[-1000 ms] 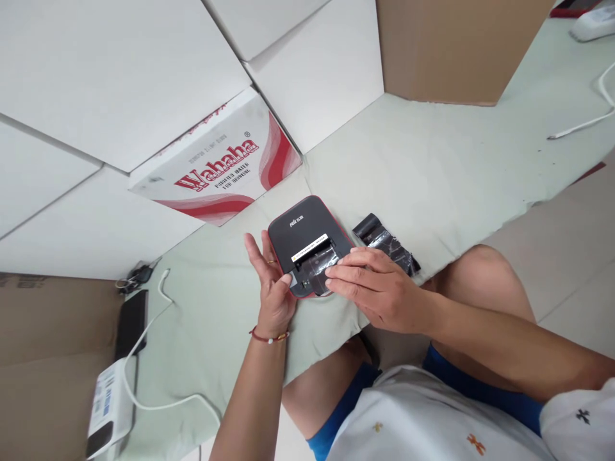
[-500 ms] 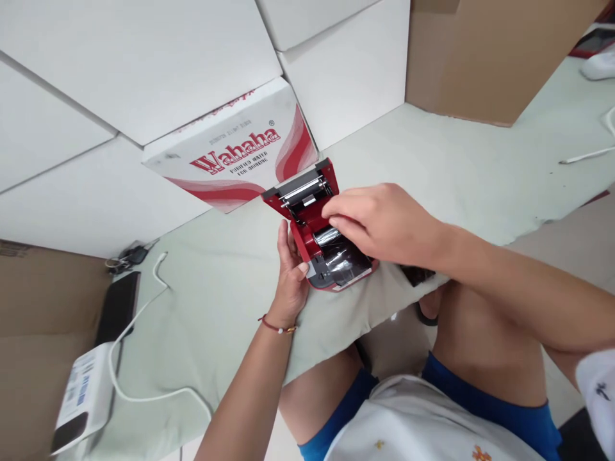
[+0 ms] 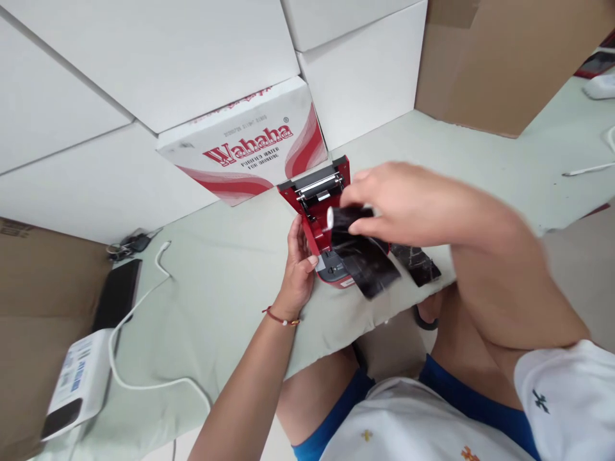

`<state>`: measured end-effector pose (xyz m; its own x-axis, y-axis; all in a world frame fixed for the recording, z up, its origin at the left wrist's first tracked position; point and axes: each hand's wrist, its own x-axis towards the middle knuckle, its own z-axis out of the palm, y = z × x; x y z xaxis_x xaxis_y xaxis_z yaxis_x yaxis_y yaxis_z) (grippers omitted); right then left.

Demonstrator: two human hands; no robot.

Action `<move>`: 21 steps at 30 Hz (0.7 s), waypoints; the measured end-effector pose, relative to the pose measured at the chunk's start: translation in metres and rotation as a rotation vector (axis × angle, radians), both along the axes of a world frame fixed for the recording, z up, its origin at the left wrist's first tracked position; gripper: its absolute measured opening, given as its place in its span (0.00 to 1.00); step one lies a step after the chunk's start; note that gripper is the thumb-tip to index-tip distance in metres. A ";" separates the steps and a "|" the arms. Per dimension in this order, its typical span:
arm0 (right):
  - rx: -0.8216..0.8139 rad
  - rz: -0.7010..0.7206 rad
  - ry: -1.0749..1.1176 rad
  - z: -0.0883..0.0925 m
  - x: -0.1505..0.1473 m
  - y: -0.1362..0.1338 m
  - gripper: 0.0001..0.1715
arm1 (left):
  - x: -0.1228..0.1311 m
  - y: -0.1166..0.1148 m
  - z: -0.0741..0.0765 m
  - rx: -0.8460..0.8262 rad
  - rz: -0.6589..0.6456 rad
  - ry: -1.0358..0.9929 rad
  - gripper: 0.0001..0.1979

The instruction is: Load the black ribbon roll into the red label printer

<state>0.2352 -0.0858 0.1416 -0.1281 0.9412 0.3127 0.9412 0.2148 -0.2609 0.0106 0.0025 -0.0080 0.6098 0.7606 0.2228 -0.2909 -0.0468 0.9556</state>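
Observation:
A small red and black label printer [image 3: 319, 211] stands on the pale green cloth with its lid swung up. My left hand [image 3: 298, 262] grips its left side near the front. My right hand [image 3: 408, 202] is closed on a black glossy roll [image 3: 346, 219] lifted just above the printer's open bay, and a loose strip of the roll [image 3: 368, 266] trails down over the front. A second black strip [image 3: 417, 264] lies on the cloth to the right.
A white carton printed "Wahaha" [image 3: 247, 150] sits right behind the printer among plain white boxes [image 3: 144, 64]. Brown cartons stand at back right [image 3: 504, 57] and at the left [image 3: 29, 307]. A white device [image 3: 77, 378] with a white cable [image 3: 144, 307], a black phone [image 3: 115, 294] and keys lie on the left.
The printer's lid went from shut to open. My right hand then lifted the black roll out of the bay, and the strip now hangs over the front. My left hand stayed on the printer.

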 end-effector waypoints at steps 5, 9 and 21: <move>-0.451 -0.206 -0.223 0.011 0.090 -0.017 0.27 | -0.001 0.001 0.000 0.002 0.019 0.007 0.43; -0.836 -0.330 -0.198 -0.034 0.130 -0.005 0.13 | -0.003 0.002 0.003 0.011 0.028 0.047 0.44; -0.584 0.013 -0.127 -0.049 0.064 0.002 0.14 | -0.004 -0.001 0.010 0.027 0.064 0.105 0.44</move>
